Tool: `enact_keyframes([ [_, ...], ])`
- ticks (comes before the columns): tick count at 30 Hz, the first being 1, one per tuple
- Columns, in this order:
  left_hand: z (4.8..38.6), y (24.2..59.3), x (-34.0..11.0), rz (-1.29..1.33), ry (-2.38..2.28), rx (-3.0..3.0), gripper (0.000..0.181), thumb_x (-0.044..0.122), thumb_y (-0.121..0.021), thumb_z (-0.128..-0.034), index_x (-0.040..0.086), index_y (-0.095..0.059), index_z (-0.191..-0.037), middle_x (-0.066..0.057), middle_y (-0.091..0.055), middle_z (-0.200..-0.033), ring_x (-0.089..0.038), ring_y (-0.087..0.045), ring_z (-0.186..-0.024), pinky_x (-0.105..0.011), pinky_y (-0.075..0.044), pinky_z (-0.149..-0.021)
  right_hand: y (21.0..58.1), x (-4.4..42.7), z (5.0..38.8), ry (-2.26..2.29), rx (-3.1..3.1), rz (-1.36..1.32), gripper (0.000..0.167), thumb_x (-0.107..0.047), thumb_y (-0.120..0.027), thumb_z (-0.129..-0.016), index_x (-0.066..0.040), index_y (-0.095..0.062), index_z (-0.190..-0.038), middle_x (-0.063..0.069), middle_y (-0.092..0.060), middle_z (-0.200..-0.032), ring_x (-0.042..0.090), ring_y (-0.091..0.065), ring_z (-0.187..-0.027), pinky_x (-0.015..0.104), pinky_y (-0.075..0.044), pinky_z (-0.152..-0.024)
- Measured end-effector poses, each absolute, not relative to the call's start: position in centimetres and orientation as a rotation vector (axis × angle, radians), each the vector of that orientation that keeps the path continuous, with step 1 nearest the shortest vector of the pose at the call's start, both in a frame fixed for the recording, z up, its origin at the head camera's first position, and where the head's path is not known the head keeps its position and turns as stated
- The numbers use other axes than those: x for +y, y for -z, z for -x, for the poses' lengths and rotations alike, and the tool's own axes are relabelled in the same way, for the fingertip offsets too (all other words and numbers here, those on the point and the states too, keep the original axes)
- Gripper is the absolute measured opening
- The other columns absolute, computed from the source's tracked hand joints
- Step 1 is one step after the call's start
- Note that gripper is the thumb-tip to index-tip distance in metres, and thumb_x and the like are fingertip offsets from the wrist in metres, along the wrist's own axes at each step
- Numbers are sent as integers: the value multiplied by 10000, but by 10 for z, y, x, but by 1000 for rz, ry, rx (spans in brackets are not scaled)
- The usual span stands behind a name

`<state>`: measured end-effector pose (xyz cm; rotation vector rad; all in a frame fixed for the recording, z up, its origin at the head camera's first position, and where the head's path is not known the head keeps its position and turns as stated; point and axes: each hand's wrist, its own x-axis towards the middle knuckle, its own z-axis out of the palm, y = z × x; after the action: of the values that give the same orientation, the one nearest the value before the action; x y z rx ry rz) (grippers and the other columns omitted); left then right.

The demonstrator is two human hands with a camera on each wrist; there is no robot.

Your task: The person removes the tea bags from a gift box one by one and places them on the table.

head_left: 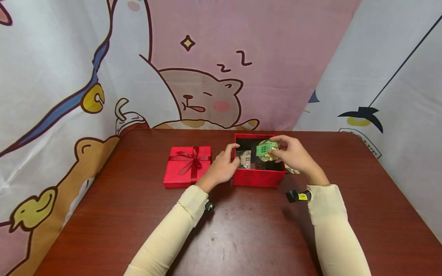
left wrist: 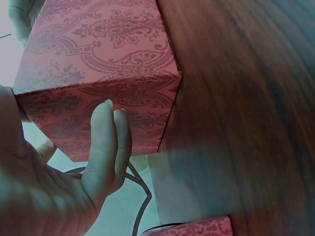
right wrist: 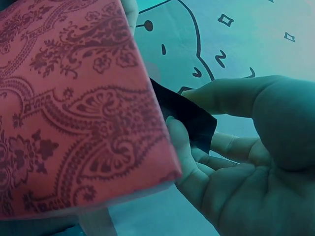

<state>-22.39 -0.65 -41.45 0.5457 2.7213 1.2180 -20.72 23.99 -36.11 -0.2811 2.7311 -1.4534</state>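
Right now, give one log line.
left hand: holds open red patterned box; right hand: pinches shiny green packet; red ribboned square lid: on brown wooden table

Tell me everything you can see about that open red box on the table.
The red box looks like stiff card, printed with dark scrollwork, black inside. It stands upright and open on the brown table, with a beige-labelled packet inside. The left hand holds its left edge; the right hand holds a green-labelled packet at its opening.

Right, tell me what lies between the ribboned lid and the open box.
The left hand, over a strip of tabletop; the head view shows it.
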Motion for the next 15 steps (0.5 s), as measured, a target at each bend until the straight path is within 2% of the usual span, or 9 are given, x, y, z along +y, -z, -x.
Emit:
enact_keyframes([
  [6, 224, 414, -7, -547, -1226, 2709, 483, 285, -460, -1004, 273, -344, -1473, -88, -506, -918, -246, -518, -982, -448, -427, -789, 358, 246, 204, 1419, 2754, 266, 457, -105, -679, -931, 44, -535, -1338, 174, -619, -916, 216, -661, -713, 331, -558, -667],
  [9, 223, 414, -7, -550, -1233, 2709, 483, 273, -468, -1003, 268, -349, -1471, -83, -504, -913, -247, -518, -1004, -453, -428, -801, 357, 250, 204, 1438, 2745, 258, 444, -111, -677, -932, 28, -542, -1331, 178, -637, -922, 271, -679, -728, 365, -563, -672],
  [13, 223, 414, -7, -552, -1234, 2710, 482, 278, -461, -1003, 266, -348, -1472, -83, -503, -915, -241, -520, -989, -448, -433, -789, 357, 257, 203, 1475, 2741, 257, 415, -101, -676, -928, 4, -558, -1311, 193, -647, -919, 341, -688, -761, 350, -570, -667],
  [15, 223, 414, -7, -554, -1235, 2706, 483, 281, -455, -1005, 266, -345, -1475, -85, -498, -907, -236, -517, -948, -437, -432, -760, 357, 261, 202, 1470, 2752, 257, 415, -110, -679, -927, 1, -564, -1310, 188, -640, -910, 311, -680, -764, 334, -564, -668],
])
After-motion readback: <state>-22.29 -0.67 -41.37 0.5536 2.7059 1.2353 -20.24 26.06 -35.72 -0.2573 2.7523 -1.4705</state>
